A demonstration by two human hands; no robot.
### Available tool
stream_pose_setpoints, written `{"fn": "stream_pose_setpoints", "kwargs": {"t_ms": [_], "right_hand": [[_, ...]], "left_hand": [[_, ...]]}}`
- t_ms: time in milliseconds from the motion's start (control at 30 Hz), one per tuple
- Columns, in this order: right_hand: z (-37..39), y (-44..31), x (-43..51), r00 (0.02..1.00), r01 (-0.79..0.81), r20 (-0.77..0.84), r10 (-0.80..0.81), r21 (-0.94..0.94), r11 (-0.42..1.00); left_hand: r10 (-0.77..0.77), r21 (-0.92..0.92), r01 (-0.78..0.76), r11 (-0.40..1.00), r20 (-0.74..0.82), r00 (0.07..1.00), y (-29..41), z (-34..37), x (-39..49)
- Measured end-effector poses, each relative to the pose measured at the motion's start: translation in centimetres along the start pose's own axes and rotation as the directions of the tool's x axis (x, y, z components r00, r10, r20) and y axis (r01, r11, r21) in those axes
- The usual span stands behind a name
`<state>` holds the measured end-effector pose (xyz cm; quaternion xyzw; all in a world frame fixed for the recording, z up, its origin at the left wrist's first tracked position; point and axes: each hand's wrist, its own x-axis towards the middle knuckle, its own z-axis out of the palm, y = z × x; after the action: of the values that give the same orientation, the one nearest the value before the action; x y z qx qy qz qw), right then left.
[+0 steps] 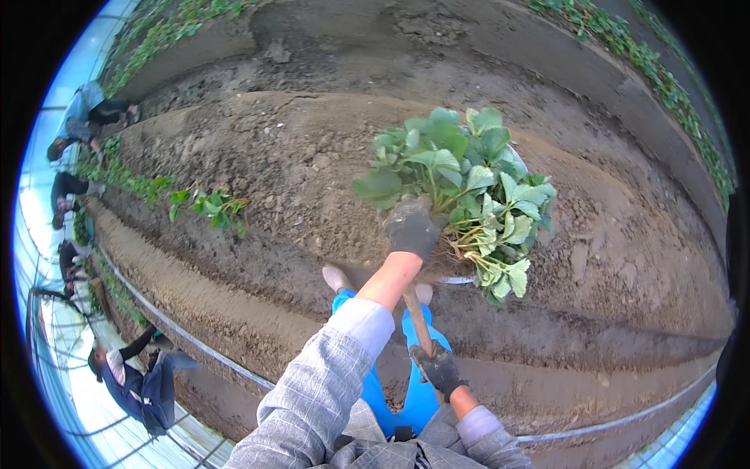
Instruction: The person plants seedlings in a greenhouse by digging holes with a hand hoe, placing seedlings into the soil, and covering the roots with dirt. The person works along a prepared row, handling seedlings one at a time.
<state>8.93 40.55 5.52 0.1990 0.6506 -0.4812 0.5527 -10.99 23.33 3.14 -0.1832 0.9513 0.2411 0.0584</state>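
A bundle of leafy strawberry plants (486, 176), with stems and bare roots showing, is heaped over a pale container (456, 281) on the soil bed. Only bits of the container's rim show beneath the leaves. My left hand (413, 227), in a dark soiled glove, reaches into the near left side of this bundle. Leaves hide its fingertips, so its grip is unclear. Closer to my body, my right hand (438, 368), also gloved, is closed around a wooden handle (417, 319). The handle's far end disappears behind my left wrist.
Strawberry plants (217, 208) lie in a row along the bed (293, 164) to the left. A pale pipe (187, 337) runs along the ridge behind my feet. Several people work at the left, one crouching person (137, 375) nearest. Planted rows (650, 76) grow at the far right.
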Motion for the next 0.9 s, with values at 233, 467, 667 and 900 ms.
{"fn": "stream_pose_setpoints", "kwargs": {"t_ms": [233, 467, 667, 900], "right_hand": [[0.1, 1.1, 0.4, 0.998, 0.055, 0.036, -0.061, 0.136, 0.989], [-0.3, -0.6, 1.4, 0.972, -0.074, 0.237, -0.004, 0.320, 0.945], [2.6, -4.5, 1.9, 0.853, -0.185, 0.493, -0.170, 0.591, 0.785], [5.9, -10.8, -0.2, 0.833, -0.242, 0.503, -0.232, 0.708, 0.663]], "left_hand": [[0.052, -0.300, -0.144, 0.943, -0.296, 0.954, -0.2, -4.2, -1.6], [-0.223, -0.997, 0.076, -0.019, 0.078, 0.972, -3.0, -12.0, -9.9], [-0.223, -0.937, 0.302, -0.178, 0.337, 0.915, -6.1, -12.9, -18.5], [-0.158, -0.724, 0.236, -0.648, 0.431, 0.888, -6.6, -13.6, -24.8]]}}
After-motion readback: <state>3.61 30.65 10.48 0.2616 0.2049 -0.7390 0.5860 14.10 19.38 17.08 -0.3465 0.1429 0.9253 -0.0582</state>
